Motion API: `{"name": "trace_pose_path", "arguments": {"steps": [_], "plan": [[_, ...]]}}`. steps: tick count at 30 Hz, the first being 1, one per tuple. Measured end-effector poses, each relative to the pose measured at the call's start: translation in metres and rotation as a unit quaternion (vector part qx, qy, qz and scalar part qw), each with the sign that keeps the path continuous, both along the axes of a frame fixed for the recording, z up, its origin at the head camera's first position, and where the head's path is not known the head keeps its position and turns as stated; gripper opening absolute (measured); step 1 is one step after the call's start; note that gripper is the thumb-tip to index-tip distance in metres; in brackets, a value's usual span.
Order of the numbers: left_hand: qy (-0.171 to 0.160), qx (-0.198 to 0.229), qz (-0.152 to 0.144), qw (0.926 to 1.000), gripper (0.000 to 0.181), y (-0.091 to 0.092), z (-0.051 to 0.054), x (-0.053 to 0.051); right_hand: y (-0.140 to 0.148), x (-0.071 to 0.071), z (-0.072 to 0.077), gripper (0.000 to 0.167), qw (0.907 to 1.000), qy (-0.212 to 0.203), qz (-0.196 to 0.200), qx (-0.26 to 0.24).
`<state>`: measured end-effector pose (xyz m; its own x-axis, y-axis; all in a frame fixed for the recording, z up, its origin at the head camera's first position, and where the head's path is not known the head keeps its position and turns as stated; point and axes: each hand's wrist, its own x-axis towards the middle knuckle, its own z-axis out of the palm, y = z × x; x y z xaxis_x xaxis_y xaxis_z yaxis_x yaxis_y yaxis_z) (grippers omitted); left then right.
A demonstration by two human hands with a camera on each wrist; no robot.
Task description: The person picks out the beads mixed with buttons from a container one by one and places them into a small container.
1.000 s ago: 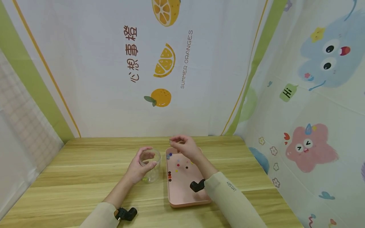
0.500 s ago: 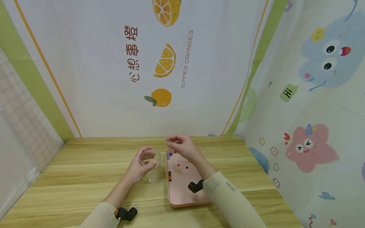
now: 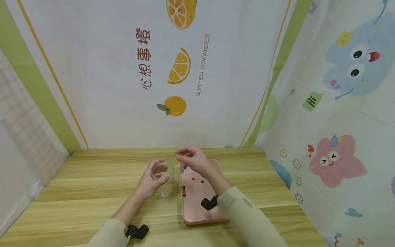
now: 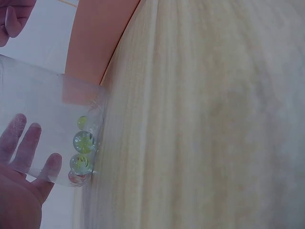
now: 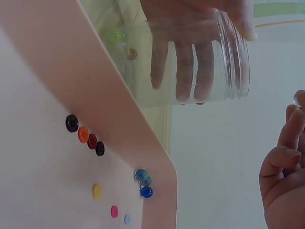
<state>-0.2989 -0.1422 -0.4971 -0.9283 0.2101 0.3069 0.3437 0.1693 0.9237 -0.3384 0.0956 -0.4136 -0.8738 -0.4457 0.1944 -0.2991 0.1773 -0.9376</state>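
Observation:
The left hand (image 3: 151,180) grips a clear open-topped jar (image 3: 166,187) around its upper part, and the jar stands upright on the table. In the left wrist view, several glass marbles (image 4: 84,142) with yellow-green swirls lie at the jar's bottom. Above the pink tray's far edge and to the right of the jar's mouth, the right hand (image 3: 195,161) pinches a small clear object (image 5: 296,101) between thumb and fingertip. Blue marbles (image 5: 147,192) sit in a corner of the pink tray (image 3: 200,206), with several coloured buttons (image 5: 83,134) nearby.
The tray lies close to the jar's right side on the wooden table (image 3: 92,192). A printed curtain (image 3: 111,103) hangs behind the table, and another printed cloth (image 3: 296,137) hangs at the right. Each wrist carries a black camera.
The right hand has moved left, from over the tray toward the jar's mouth, still pinching the small object. The left hand and jar have stayed in place.

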Motion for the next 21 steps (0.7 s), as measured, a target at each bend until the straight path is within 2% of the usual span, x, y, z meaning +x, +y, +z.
{"name": "trace_pose_path", "arguments": {"steps": [10,21], "plan": [[-0.010,0.002,0.002,0.9999,0.067,0.000,0.002,0.002,-0.013,0.005,-0.001,0.029,0.9997,0.015,0.011,0.015],[-0.006,0.003,0.000,1.0000,0.064,0.000,0.002,0.001,-0.024,0.008,-0.004,0.025,0.9991,0.023,0.030,0.021]]}}
